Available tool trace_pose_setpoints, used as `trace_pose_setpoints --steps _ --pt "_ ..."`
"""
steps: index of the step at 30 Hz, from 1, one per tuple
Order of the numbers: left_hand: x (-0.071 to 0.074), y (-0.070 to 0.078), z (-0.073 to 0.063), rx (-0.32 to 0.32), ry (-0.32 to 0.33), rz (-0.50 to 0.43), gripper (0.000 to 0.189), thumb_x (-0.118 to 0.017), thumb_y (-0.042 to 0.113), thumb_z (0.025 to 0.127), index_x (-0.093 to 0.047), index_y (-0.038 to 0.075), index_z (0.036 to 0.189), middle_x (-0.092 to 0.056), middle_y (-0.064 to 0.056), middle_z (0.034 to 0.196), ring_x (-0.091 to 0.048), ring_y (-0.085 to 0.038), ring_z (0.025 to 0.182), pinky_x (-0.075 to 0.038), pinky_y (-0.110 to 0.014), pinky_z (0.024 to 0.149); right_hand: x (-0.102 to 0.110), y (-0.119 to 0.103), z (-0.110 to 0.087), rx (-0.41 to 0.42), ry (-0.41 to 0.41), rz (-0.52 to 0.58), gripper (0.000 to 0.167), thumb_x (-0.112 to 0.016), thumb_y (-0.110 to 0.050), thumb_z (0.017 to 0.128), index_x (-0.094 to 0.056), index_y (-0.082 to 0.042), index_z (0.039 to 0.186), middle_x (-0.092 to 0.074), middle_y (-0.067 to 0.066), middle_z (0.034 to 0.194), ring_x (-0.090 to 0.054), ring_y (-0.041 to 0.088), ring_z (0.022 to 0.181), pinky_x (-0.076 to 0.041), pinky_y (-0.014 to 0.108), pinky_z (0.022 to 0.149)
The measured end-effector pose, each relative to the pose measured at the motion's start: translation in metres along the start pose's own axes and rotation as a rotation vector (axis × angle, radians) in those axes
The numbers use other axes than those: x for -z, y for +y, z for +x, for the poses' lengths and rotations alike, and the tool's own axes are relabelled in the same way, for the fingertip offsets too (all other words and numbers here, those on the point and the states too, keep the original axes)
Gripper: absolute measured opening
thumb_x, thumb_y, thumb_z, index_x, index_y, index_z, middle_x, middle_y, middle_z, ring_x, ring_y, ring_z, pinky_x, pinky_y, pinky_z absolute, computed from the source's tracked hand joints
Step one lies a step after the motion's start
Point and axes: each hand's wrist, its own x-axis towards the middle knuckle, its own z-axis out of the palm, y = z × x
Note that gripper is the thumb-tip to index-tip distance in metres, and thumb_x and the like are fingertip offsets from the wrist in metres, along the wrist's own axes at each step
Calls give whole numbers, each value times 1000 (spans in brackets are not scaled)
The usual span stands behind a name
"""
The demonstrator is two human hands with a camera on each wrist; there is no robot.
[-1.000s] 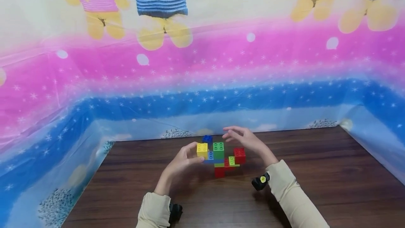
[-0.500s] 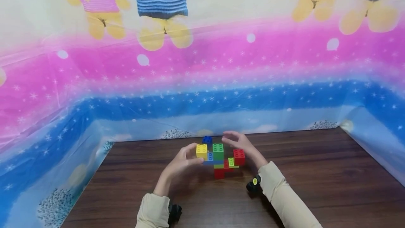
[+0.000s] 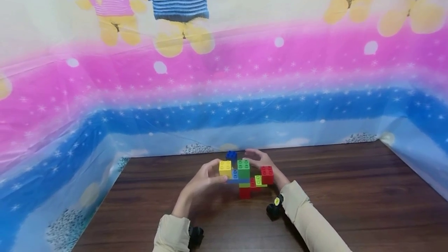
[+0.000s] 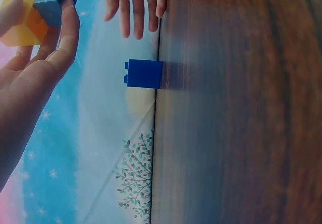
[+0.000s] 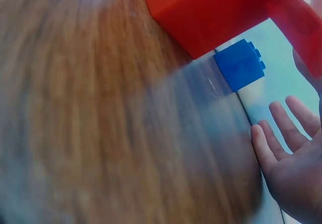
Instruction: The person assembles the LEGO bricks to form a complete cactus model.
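Observation:
A joined structure of toy building bricks stands on the table. It has a yellow brick (image 3: 225, 169) at left, a light blue piece (image 4: 53, 3) beneath, a green brick (image 3: 243, 169) in the middle, a lime piece (image 3: 258, 181), a red brick (image 3: 267, 175) at right and a red foot (image 3: 245, 193). My left hand (image 3: 201, 181) pinches the yellow and light blue end between thumb and fingers. Behind the red brick, my right hand (image 3: 261, 160) has its fingers spread and holds nothing. A loose dark blue brick (image 3: 231, 155) sits behind the structure, apart from both hands.
The brown wood-grain table (image 3: 140, 205) ends at its far edge just behind the dark blue brick. A printed cloth (image 3: 224, 116) with bears and snowflakes hangs around the back and sides. A black wrist camera (image 3: 274, 211) sits at the right cuff.
My right hand has moved down and left, from above the red brick to behind it, towards the dark blue brick. My left hand keeps its grip and the structure stays about in place.

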Motion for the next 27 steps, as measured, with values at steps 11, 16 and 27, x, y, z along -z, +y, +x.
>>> trace_pose_setpoints --steps 11,16,27 --pt "2 2 0 -7 -7 39 42 -65 14 91 -49 -1 128 -60 -9 110 -60 -13 95 -53 -25 87 -18 23 27 -45 -72 83 64 -68 -30 90 -44 -11 146 -45 17 150 -47 37 134 -55 40 93" --pt "3 2 -2 -6 -30 29 43 -64 15 92 -48 -2 128 -60 -10 111 -60 -14 97 -53 -26 89 -23 24 28 -61 -47 120 64 -70 -27 89 -45 -12 146 -48 16 148 -49 36 132 -57 37 89" --pt "9 1 -6 -4 -48 34 39 -63 13 92 -49 -1 125 -60 -6 109 -62 -14 96 -54 -29 89 -31 29 38 -49 -16 40 66 -75 -33 85 -50 -13 142 -54 15 142 -52 35 130 -56 41 92"
